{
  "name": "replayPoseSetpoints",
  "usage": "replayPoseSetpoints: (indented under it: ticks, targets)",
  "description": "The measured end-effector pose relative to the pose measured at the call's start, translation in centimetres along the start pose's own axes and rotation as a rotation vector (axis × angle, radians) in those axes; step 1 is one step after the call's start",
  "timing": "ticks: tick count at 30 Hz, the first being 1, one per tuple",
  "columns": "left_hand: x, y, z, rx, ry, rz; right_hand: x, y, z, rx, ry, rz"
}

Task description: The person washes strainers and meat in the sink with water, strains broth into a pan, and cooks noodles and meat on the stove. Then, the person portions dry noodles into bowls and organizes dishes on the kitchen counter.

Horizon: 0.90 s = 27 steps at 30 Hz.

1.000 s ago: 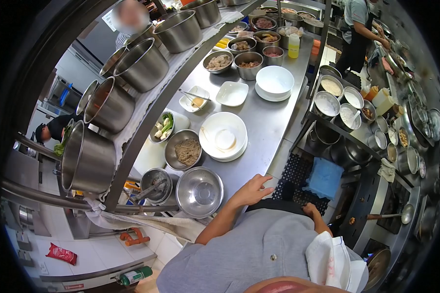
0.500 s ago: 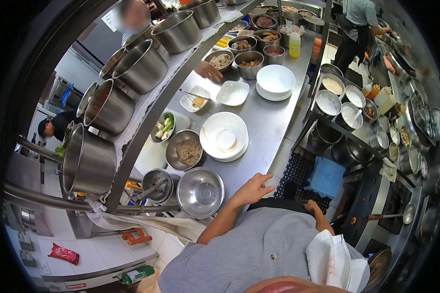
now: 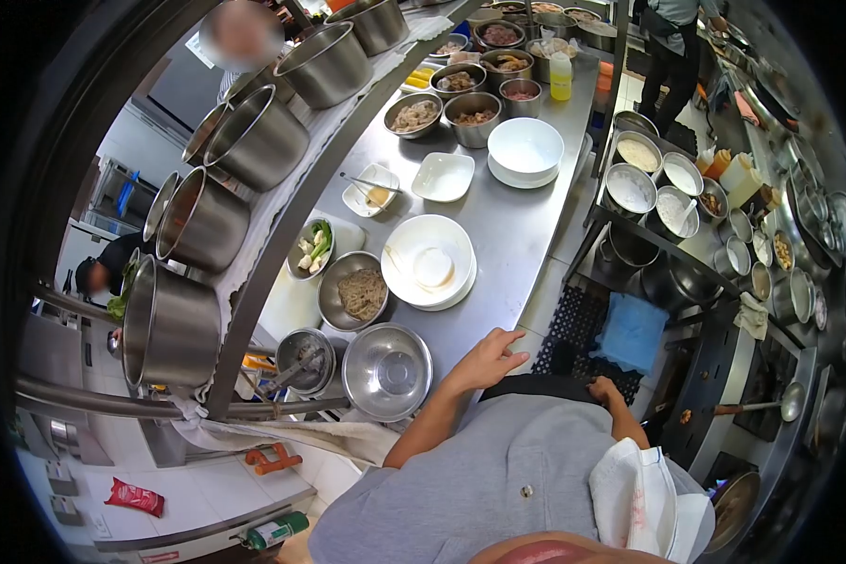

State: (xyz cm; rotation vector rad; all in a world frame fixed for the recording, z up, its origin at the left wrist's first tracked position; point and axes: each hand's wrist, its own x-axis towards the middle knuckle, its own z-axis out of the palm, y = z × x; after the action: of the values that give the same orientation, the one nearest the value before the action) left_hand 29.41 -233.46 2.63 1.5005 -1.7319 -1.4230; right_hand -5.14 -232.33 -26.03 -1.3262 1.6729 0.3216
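My left hand [image 3: 491, 359] hangs near the front edge of the steel counter, its fingers loosely stretched and nothing in them. Closest to it on the counter are a shiny metal bowl [image 3: 399, 399] and a stack of white bowls [image 3: 453, 235], the upper one holding a brownish streak. My right hand [image 3: 606, 389] is low beside my waist, against the dark cloth there; its fingers are mostly hidden. Left of the white stack stand a metal bowl of shredded food [image 3: 355, 293] and a container of cut green and white vegetables [image 3: 316, 249].
A shelf with large steel pots [image 3: 257, 136] runs along the left. Metal bowls of meat [image 3: 474, 113] fill the counter's far end. To the right, a rack [image 3: 663, 246] holds tubs of powders; a ladle [image 3: 790, 402] lies by the stove. Another person [image 3: 672, 56] stands at back right.
Another person's hand, earlier over the counter near the small square dishes, is out of sight. The view has shifted slightly. My own hands keep almost the same pose.
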Motion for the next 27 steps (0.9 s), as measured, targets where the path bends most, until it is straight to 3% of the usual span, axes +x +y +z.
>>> replayPoseSetpoints:
  ticks: [7, 11, 13, 15, 17, 19, 27]
  targets:
    - [0.5, 0.1, 0.0, 0.007, 0.017, -0.028, 1.4, 0.6, -0.6, -0.144, 0.014, -0.112]
    - [0.5, 1.3, -0.4, 0.033, 0.057, -0.041, -0.9, -5.6, -6.1, -0.300, 0.068, -0.214]
    - [1.0, 1.6, -0.1, 0.041, 0.079, -0.043, 0.0, -8.5, -9.6, -0.165, 0.140, -0.410]
    - [1.6, 1.9, 0.4, 0.047, 0.099, -0.061, -0.9, -11.7, -14.6, 0.523, -0.126, -0.561]
    - [2.1, 2.5, 1.0, -0.192, 0.186, -0.020, -0.6, -13.7, -18.2, 1.203, -0.346, -0.688]
    - [2.4, 3.5, 1.4, -0.248, 0.181, -0.037, 0.5, -14.9, -20.5, 1.413, -0.402, -0.759]
    - [5.2, 3.2, 2.3, -0.254, 0.185, -0.038, 3.8, -16.8, -22.5, 1.404, -0.540, -0.824]
